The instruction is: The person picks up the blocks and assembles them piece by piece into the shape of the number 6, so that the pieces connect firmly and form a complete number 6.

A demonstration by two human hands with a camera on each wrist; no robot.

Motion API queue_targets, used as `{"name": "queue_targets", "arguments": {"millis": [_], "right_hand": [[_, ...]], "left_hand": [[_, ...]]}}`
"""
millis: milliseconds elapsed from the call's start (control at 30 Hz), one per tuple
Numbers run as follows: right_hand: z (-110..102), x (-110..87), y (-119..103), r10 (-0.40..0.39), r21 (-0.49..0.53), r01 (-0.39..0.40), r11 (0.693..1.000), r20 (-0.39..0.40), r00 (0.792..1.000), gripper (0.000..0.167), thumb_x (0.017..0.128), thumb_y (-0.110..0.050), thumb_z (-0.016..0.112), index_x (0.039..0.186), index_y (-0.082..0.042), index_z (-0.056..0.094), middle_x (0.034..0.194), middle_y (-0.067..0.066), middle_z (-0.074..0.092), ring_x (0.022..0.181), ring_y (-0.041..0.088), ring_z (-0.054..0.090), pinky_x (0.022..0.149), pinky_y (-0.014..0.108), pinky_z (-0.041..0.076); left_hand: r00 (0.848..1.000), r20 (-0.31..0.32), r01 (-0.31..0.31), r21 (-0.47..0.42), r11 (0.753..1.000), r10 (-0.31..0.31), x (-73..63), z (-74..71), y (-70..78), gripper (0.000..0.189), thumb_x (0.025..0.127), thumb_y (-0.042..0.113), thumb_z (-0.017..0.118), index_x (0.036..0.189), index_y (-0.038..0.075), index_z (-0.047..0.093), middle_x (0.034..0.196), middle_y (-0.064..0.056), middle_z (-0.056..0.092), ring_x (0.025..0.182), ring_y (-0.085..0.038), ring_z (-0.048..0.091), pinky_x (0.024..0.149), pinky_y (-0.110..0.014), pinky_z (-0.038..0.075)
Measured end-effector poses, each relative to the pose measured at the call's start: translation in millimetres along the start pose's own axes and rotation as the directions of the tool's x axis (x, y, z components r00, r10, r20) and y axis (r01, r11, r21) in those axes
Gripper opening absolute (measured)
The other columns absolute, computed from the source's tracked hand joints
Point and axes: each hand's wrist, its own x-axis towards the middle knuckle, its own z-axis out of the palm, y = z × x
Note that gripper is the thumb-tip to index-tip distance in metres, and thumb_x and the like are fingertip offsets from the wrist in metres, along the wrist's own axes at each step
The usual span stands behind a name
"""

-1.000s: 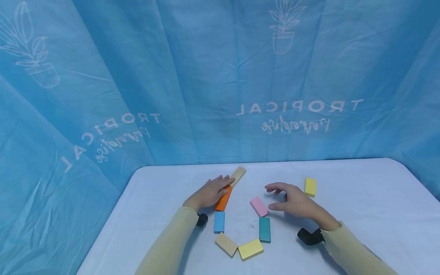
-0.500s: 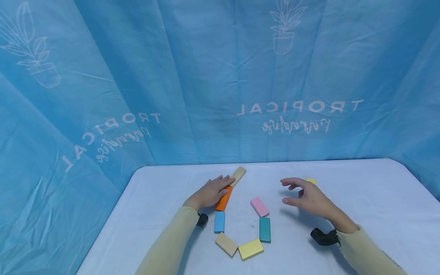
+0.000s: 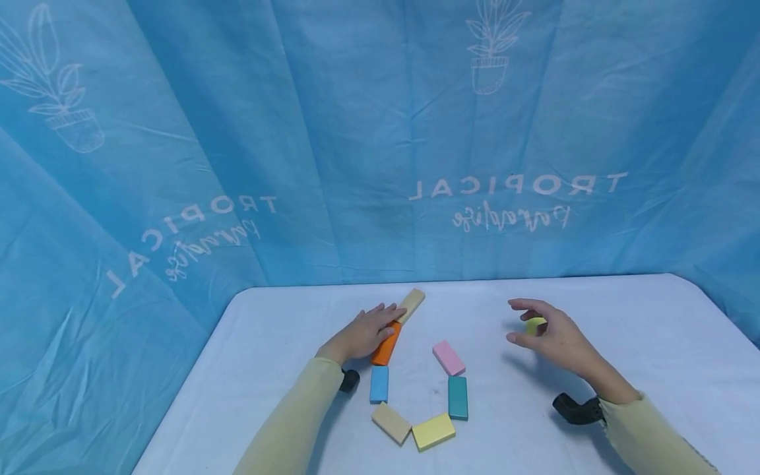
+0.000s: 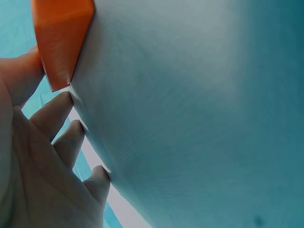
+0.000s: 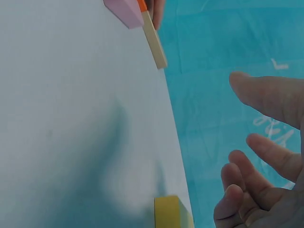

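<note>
My left hand (image 3: pixel 362 333) lies at the left of the row with fingers fairly straight. Its thumb touches the orange block (image 3: pixel 384 349), and its fingertips reach the near end of the pale wooden block (image 3: pixel 412 302). In the left wrist view the thumb meets the side of the orange block (image 4: pixel 61 38). My right hand (image 3: pixel 555 336) hovers at the right, thumb and fingers spread apart with nothing between them. Beyond it lies a yellow block (image 3: pixel 534 324), partly hidden by the hand. The right wrist view shows this yellow block (image 5: pixel 166 211) below the fingers.
A blue block (image 3: pixel 379 384), a tan block (image 3: pixel 392 423), a second yellow block (image 3: pixel 433 432), a teal block (image 3: pixel 458 398) and a pink block (image 3: pixel 448 358) form a U on the white table (image 3: pixel 285 396). A blue printed curtain (image 3: pixel 368 165) hangs behind.
My right hand has moved right and slightly away, from beside the pink block to the far yellow block. The left hand stays where it was.
</note>
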Motion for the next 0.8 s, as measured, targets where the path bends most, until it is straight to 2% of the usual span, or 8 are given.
{"name": "queue_targets", "arguments": {"millis": [233, 500, 800], "right_hand": [[-8.3, -1.5, 12.3, 0.005, -0.009, -0.005, 1.000, -0.024, 1.000, 0.065, 0.086, -0.026, 0.081, 0.141, -0.004, 0.054, 0.137, 0.017, 0.058, 0.114, 0.029, 0.055, 0.084, 0.029, 0.050], [-17.6, -2.3, 20.3, 0.041, -0.068, -0.044, 0.997, -0.046, 0.998, 0.069, 0.086, -0.030, 0.082, 0.142, -0.003, 0.053, 0.136, 0.020, 0.057, 0.115, 0.033, 0.056, 0.085, 0.038, 0.050], [-25.0, 0.3, 24.1, 0.085, -0.065, -0.087, 0.994, -0.043, 0.996, 0.076, 0.085, -0.037, 0.082, 0.144, -0.002, 0.050, 0.136, 0.025, 0.054, 0.113, 0.036, 0.054, 0.078, 0.039, 0.050]], "left_hand": [[1.000, 0.002, 0.001, -0.005, 1.000, -0.001, -0.3, -0.1, 0.3, 0.049, 0.109, 0.028, 0.043, 0.158, 0.027, 0.036, 0.163, -0.003, 0.030, 0.153, -0.029, 0.020, 0.121, -0.057, 0.014], [1.000, -0.001, -0.001, -0.005, 1.000, 0.001, 0.3, -0.1, 0.1, 0.049, 0.109, 0.028, 0.043, 0.158, 0.027, 0.036, 0.163, -0.003, 0.031, 0.153, -0.028, 0.020, 0.122, -0.056, 0.014], [1.000, 0.006, 0.007, -0.004, 1.000, -0.007, 0.8, 0.1, 0.0, 0.049, 0.109, 0.029, 0.043, 0.158, 0.027, 0.035, 0.164, -0.003, 0.030, 0.153, -0.028, 0.020, 0.122, -0.056, 0.013]]}}
